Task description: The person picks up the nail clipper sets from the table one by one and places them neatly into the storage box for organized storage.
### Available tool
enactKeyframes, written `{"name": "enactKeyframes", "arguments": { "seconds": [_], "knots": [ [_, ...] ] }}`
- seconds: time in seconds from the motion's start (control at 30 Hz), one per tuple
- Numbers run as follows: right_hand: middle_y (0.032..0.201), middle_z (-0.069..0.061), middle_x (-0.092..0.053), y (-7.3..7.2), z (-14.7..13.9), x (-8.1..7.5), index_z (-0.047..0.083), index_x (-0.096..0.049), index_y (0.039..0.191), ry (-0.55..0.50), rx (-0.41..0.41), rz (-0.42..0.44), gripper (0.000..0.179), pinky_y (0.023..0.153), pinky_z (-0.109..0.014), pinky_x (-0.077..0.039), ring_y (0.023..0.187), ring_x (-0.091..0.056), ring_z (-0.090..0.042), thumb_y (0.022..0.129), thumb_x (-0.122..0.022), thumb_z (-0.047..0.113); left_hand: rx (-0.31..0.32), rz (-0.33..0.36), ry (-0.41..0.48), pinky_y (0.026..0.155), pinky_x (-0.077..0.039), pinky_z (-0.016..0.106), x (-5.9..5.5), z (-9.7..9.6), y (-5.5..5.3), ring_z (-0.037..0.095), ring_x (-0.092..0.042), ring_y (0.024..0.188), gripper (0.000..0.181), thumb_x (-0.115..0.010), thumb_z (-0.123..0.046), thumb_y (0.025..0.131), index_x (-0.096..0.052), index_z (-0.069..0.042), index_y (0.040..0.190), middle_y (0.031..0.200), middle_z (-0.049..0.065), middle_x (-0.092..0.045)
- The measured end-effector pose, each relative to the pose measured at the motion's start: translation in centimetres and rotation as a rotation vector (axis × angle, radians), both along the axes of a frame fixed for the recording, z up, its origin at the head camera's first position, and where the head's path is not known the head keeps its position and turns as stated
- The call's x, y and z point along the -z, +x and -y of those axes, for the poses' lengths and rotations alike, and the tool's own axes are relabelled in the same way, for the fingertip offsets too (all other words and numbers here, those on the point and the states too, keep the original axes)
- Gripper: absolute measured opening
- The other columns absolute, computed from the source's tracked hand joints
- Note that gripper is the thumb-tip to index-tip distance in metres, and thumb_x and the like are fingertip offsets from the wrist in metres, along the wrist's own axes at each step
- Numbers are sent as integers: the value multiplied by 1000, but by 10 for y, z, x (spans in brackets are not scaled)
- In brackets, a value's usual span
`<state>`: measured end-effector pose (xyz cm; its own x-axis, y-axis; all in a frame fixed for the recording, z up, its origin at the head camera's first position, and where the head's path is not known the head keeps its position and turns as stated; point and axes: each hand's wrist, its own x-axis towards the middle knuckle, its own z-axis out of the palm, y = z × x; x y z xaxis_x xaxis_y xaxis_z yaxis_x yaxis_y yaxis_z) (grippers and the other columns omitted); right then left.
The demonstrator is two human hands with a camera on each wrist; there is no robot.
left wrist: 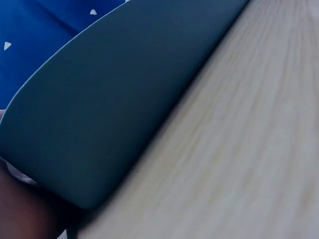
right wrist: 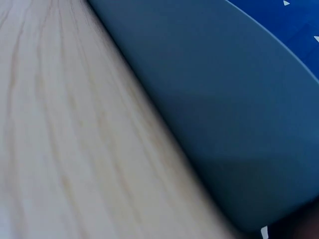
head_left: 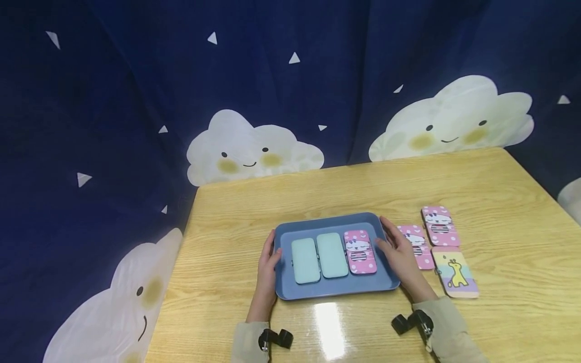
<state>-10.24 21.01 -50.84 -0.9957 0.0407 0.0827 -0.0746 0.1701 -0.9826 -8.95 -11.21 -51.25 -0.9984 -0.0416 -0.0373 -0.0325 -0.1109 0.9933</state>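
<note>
1. Where the near edge cuts the head view, two beige sleeves (head_left: 247, 343) reach inward, each carrying a small black wrist device (head_left: 400, 324).
2. Gripping opposite short ends of a blue-grey rectangular tray with rounded corners (head_left: 338, 286) are the left hand (head_left: 267, 269) and the right hand (head_left: 401, 252), thumbs over the rim, fingers outside. The tray is at or just above a pale wood-grain table (head_left: 218, 242) (a dark line along its base hides which).
3. Inside it, left to right, lie a plain mint-green rounded case (head_left: 306, 261), a second mint-green case (head_left: 333, 255) and a pink case with a cartoon animal (head_left: 360, 252).
4. Right of the tray lie a pastel-striped giraffe case (head_left: 456, 272), a pink case partly behind the right hand (head_left: 418, 249) and, farthest, another pink case (head_left: 440, 226).
5. Behind everything hangs a navy fabric curtain with smiling white clouds (head_left: 272, 25).
</note>
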Motion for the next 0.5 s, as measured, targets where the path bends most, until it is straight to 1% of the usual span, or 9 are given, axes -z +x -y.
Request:
{"name": "enactKeyframes", "arguments": {
  "seconds": [0.07,0.17,0.3,0.4,0.5],
  "knots": [
    [158,-20,-31,0,0,-1,-1,-32,153,-19,4,8,60,107,-11,-27,145,-27,-37,97,-54,1,2,6,20,120,-11,42,0,0,0,24,-13,151,58,-45,-10,102,-27,-11,157,163,8,-22],
    [158,-19,-31,1,1,-3,0,-33,153,-33,5,23,60,108,-12,-27,145,-27,-35,97,-55,1,4,4,36,119,-14,41,2,0,-1,26,-13,150,61,-43,-2,100,-24,-8,157,163,10,-19],
    [161,-18,-24,3,1,-5,3,-27,155,-31,-35,46,65,107,-9,-22,148,-20,-34,96,-55,2,6,-3,47,119,-14,42,2,0,-2,29,-13,150,65,-39,6,95,-22,-4,157,163,14,-17],
    [162,-18,-19,3,0,-7,3,-22,157,-31,-71,52,69,105,-5,-19,149,-14,-35,96,-56,2,3,-6,51,119,-14,42,3,1,-2,29,-13,150,65,-37,8,94,-23,-3,157,163,15,-18],
    [162,-18,-19,3,0,-8,2,-23,156,-39,-72,50,68,104,-4,-19,149,-15,-35,97,-55,3,-1,-7,53,119,-15,42,3,0,-2,29,-13,150,66,-37,8,93,-24,-4,157,163,14,-19]
  ]
}}
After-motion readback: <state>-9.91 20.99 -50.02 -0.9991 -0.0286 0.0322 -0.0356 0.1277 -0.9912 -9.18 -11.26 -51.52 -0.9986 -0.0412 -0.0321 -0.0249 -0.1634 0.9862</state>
